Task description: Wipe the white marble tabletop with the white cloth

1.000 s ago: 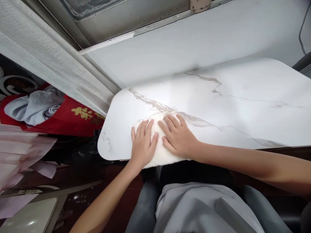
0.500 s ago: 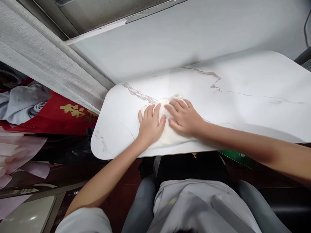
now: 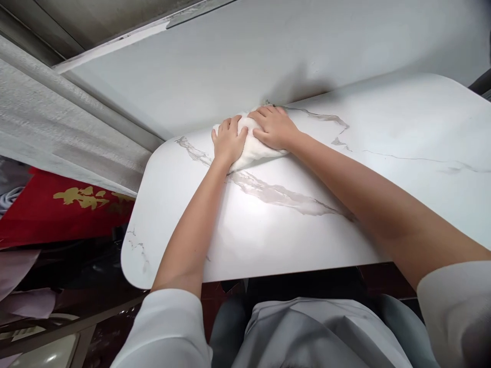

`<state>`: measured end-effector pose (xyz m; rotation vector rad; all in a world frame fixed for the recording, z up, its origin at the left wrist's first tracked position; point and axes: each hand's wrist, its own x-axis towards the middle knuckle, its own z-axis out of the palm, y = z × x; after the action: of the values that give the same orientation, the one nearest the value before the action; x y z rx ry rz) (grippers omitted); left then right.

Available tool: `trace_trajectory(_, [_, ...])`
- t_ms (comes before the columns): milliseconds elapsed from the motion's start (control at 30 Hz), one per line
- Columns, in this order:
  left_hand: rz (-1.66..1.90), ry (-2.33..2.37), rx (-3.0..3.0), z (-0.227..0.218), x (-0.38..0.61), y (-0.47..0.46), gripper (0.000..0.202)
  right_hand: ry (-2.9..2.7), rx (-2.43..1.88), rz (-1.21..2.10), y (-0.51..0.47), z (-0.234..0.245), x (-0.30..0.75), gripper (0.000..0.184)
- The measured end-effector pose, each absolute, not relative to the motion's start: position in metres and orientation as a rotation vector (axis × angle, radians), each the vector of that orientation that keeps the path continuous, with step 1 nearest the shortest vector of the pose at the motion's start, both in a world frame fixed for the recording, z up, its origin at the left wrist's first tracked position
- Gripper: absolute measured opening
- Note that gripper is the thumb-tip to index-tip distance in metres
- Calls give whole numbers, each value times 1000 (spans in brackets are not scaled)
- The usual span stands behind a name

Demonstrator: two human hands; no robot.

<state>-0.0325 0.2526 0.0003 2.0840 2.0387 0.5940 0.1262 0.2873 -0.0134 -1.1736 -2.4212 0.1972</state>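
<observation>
A white cloth [image 3: 258,147] lies bunched on the marble-patterned table [image 3: 291,235], at its far edge beside the wall. My left hand [image 3: 229,139] presses on the cloth's left part, its fingers spread and pointing away from me. On the right part rests my right hand [image 3: 274,125], palm down with fingers apart, its fingertips close to the wall. Both hands are open and lie flat on the cloth rather than wrapped round it. The cloth under the palms is hidden.
Behind the table stands a pale wall panel [image 3: 184,76]. A light grey curtain or covering [image 3: 76,122] runs down the left side. Left of the table lies a red fabric piece with gold lettering [image 3: 80,204]. My legs are below the near edge.
Both hands have pushed the cloth from near the table's front edge to the far edge by the wall. My arms are stretched further out, and the view has shifted slightly.
</observation>
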Motion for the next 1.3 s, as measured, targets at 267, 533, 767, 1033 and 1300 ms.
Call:
trace_trajectory(267, [569,2139,2081,-4,-30,291,56,-2317,-1184,187,330,-19,125,59])
trace_trajectory(533, [621,2121,2071,-4,-25,274,49,-2312,-1179,250,318,-19,129,66])
trace_trajectory(767, [591,2089,2100,-1,-5,221,47,-2366,-1221,201,260,-15,151,54])
trace_trajectory(1033, [455,2046,2202,0,25,125,49,-2481,-1146,114,164,-13,193,55])
trace_trajectory(1300, [396,1839,2361,3,52,35,55,-2493,-1147,23,58,-6,233,52])
